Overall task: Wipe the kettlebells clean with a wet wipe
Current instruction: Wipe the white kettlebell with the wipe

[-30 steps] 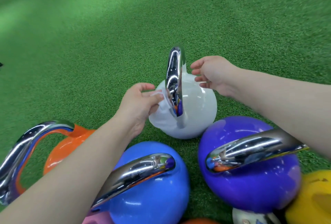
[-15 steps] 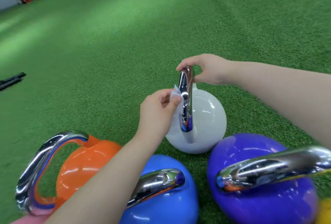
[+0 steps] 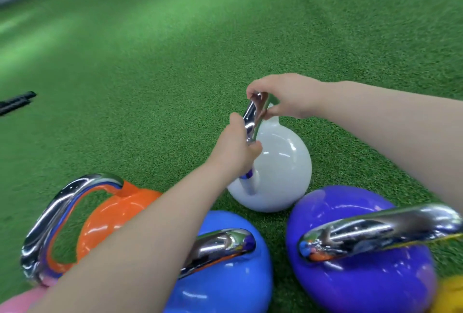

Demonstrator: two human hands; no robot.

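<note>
— Turf (image 3: 175, 62) carries which kettlebells?
— Purple (image 3: 363, 270), blue (image 3: 225, 275), orange (image 3: 112, 217) near, seemingly unwiped; white kettlebell (image 3: 280, 167) beyond, in progress.
— Grips?
— Right hand (image 3: 283, 94) pinches its handle (image 3: 253, 117) top; left hand (image 3: 238, 147) curls round the handle, wipe hidden.

White kettlebell (image 3: 283, 162), chrome handle (image 3: 253, 117), green turf (image 3: 175, 62).

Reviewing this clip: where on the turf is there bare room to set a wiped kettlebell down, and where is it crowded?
Free: the broad turf beyond and left of the white kettlebell, out to the black object; also the turf right of it. Crowded: near the camera, where the orange kettlebell, blue kettlebell and purple kettlebell leave only narrow strips.
</note>
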